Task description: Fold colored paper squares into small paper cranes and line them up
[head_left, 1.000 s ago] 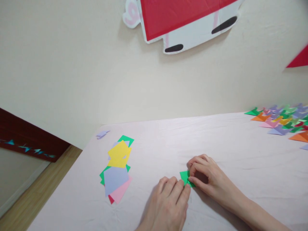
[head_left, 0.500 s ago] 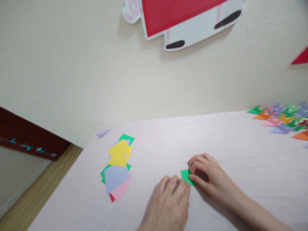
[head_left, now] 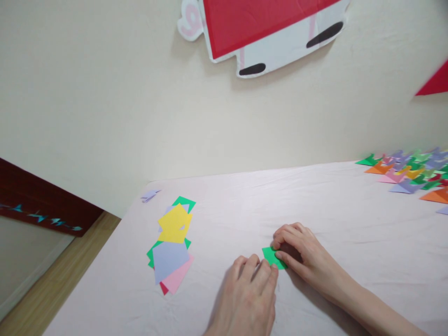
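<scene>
A small piece of green paper (head_left: 269, 255) lies on the pale cloth between my hands, its right part covered by my fingers. My right hand (head_left: 299, 249) is curled over it, thumb and forefinger pressing at its right side. From below, my left hand (head_left: 247, 291) holds the paper's lower edge with bent fingers; their tips are partly hidden. To the left lies a loose pile of paper squares, with a yellow square (head_left: 174, 224), a lilac square (head_left: 170, 259) and a pink square (head_left: 180, 276) showing.
Several folded paper shapes stand in rows at the far right, an orange one (head_left: 436, 196) among them. A folded lilac paper (head_left: 150, 195) lies at the table's back left corner. The wall behind carries a red and white cutout (head_left: 266, 23).
My right forefinger has shifted slightly left along the green paper's upper edge. My left hand has barely moved. The whole view has tilted a little.
</scene>
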